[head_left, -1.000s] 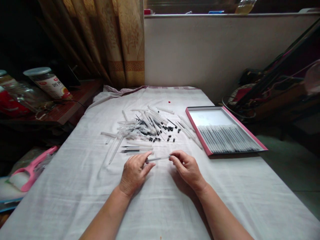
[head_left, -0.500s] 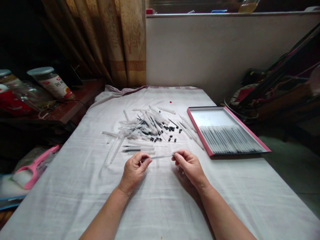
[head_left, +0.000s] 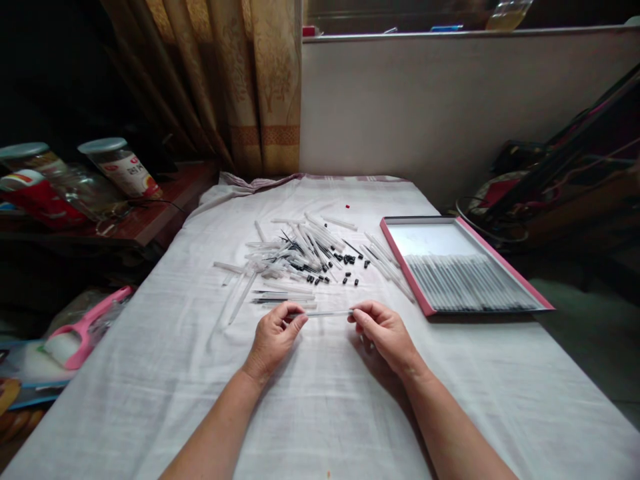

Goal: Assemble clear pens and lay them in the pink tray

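A thin, see-through pen (head_left: 327, 313) is stretched level between my two hands, low over the white cloth. My left hand (head_left: 280, 328) pinches one end between thumb and fingers. At the other end my right hand (head_left: 379, 327) pinches the tip, where a dark bit shows, mostly covered by the fingertips. Just beyond lies a loose pile of clear pen barrels (head_left: 320, 233) mixed with dark refills (head_left: 265, 300). Small black end plugs (head_left: 349, 259) are scattered at the pile's right side.
To the right a pink-edged box (head_left: 425, 293) holds a row of pens (head_left: 465, 283). A tiny red piece (head_left: 347, 207) lies at the back of the cloth (head_left: 320, 413). Jars (head_left: 123, 170) stand on a side table at left, above a pink-handled item (head_left: 83, 333).
The whole view has swung slightly left, so everything sits a little further right. Both hands keep their pinch on the pen, with hardly any other movement.
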Available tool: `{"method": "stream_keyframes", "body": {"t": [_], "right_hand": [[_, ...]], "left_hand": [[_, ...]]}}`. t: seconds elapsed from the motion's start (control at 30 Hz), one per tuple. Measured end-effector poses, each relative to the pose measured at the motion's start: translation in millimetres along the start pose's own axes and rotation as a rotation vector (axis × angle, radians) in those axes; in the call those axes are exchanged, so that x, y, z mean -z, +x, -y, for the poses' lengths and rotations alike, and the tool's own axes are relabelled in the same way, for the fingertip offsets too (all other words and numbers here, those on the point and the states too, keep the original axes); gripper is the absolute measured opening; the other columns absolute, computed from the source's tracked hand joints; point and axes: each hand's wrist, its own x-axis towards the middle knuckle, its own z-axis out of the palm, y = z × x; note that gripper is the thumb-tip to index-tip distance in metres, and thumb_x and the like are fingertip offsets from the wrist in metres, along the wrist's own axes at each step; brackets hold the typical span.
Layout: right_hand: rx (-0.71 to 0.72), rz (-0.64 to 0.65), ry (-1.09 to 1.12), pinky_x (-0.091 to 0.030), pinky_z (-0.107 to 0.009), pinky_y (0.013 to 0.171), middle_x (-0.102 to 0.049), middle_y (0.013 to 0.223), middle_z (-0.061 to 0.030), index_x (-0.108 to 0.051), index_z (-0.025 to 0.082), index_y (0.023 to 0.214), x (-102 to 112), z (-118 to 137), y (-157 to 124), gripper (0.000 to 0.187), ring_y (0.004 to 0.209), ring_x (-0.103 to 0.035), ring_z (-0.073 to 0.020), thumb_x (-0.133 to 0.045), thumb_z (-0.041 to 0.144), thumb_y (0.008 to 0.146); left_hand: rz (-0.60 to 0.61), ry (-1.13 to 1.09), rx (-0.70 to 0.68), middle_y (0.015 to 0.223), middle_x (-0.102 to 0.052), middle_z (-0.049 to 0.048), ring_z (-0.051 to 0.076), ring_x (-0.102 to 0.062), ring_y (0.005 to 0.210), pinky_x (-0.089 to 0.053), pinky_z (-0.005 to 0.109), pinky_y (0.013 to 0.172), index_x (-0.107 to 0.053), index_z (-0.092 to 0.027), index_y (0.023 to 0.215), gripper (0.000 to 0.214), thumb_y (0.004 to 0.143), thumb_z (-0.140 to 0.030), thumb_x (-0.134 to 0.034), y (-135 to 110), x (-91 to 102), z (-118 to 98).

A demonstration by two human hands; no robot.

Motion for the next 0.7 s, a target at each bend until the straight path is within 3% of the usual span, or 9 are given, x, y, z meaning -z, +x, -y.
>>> {"method": "stream_keyframes", "body": {"t": [0.13,0.2,0.3,0.37,0.5,0.63,0.7], "right_hand": [[-0.023,0.018,-0.027,-0.032,-0.021,0.033,-0.065,0.065,-0.0020,-0.065,0.017,0.081,-0.2,-4.0,2.0,0.037,0.038,-0.042,-0.0075,-0.065,0.053,0.075],[0.003,0.045,-0.074,-0.035,-0.021,0.035,-0.066,0.066,-0.0020,-0.066,0.017,0.087,-0.4,-5.4,1.9,0.036,0.041,-0.046,-0.0090,-0.063,0.051,0.078],[0.178,0.105,-0.266,-0.049,-0.025,0.054,-0.070,0.076,-0.0040,-0.070,0.018,0.098,-3.1,-5.8,-0.8,0.029,0.060,-0.061,-0.0143,-0.063,0.040,0.080],[0.310,0.170,-0.455,-0.050,-0.029,0.067,-0.072,0.082,-0.0053,-0.072,0.019,0.098,-5.4,-5.5,-3.3,0.024,0.072,-0.065,-0.0169,-0.063,0.034,0.082],[0.433,0.216,-0.687,-0.049,-0.030,0.071,-0.071,0.084,-0.0066,-0.073,0.020,0.094,-2.3,-5.8,-4.0,0.023,0.076,-0.065,-0.0183,-0.053,0.030,0.089],[0.394,0.140,-0.649,-0.051,-0.035,0.080,-0.074,0.092,-0.0083,-0.072,0.020,0.097,9.3,-10.7,2.2,0.025,0.086,-0.068,-0.0218,-0.051,0.031,0.088],[0.349,0.090,-0.555,-0.052,-0.038,0.086,-0.074,0.101,-0.0095,-0.072,0.020,0.101,12.8,-13.7,5.7,0.028,0.094,-0.068,-0.0237,-0.052,0.033,0.086]], "left_hand": [[-0.040,-0.017,-0.013,0.076,-0.066,-0.0001,0.010,-0.057,0.062,-0.043,0.018,0.053,-0.066,-0.018,0.084,0.014,0.080,-0.032,-0.063,0.9,-0.1,1.3],[-0.036,-0.016,-0.015,0.078,-0.067,0.0002,0.010,-0.058,0.063,-0.044,0.018,0.054,-0.066,-0.018,0.085,0.014,0.080,-0.031,-0.063,0.8,-1.4,1.5],[0.035,-0.003,-0.039,0.079,-0.068,0.0010,0.010,-0.058,0.063,-0.045,0.019,0.056,-0.067,-0.018,0.085,0.013,0.080,-0.030,-0.064,-0.1,-4.8,-0.5],[0.081,-0.001,-0.054,0.080,-0.068,0.0013,0.011,-0.058,0.063,-0.045,0.019,0.056,-0.068,-0.018,0.085,0.013,0.080,-0.029,-0.064,-0.4,-6.8,-2.7],[0.103,0.013,-0.050,0.078,-0.069,0.0016,0.012,-0.059,0.065,-0.045,0.019,0.057,-0.070,-0.018,0.087,0.015,0.080,-0.030,-0.064,5.6,-2.8,-3.9],[-0.020,0.075,-0.054,0.071,-0.067,0.0015,0.013,-0.059,0.061,-0.046,0.021,0.058,-0.069,-0.016,0.085,0.019,0.083,-0.033,-0.059,26.7,14.4,-0.1],[-0.058,0.204,-0.110,0.080,-0.070,0.0033,0.015,-0.062,0.069,-0.048,0.023,0.066,-0.069,-0.017,0.090,0.019,0.086,-0.031,-0.056,42.1,23.5,0.3]]}}
